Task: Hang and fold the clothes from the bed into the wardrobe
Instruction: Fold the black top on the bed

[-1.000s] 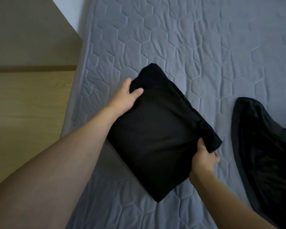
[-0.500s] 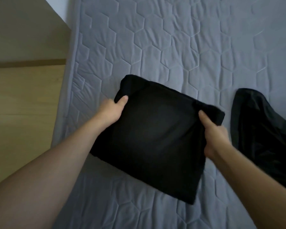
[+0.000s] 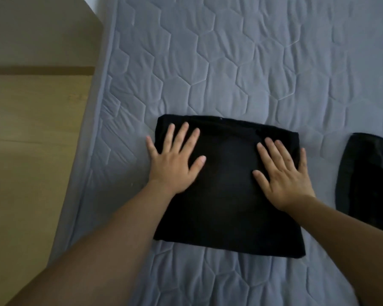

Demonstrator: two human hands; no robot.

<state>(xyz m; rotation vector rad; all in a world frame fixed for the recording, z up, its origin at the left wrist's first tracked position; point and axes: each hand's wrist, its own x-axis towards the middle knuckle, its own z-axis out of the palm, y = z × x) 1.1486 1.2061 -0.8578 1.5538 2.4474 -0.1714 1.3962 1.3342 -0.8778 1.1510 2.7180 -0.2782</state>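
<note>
A black garment (image 3: 228, 208), folded into a rectangle, lies flat on the grey quilted bed (image 3: 219, 69). My left hand (image 3: 175, 160) rests palm down on its upper left part, fingers spread, with the little finger over the cloth's left edge. My right hand (image 3: 283, 171) lies palm down on its upper right part, fingers spread too. Neither hand grips anything. A second black garment (image 3: 369, 184) lies unfolded at the right edge of the view, a gap of bedding apart from the folded one.
A light wooden surface (image 3: 31, 151) runs along the left side of the bed, with a darker strip across it. Bare quilted mattress stretches beyond and in front of the folded garment.
Both hands held the folded garment by its corners and turned it square to me. They have let go and now lie flat on top of it on the bed.
</note>
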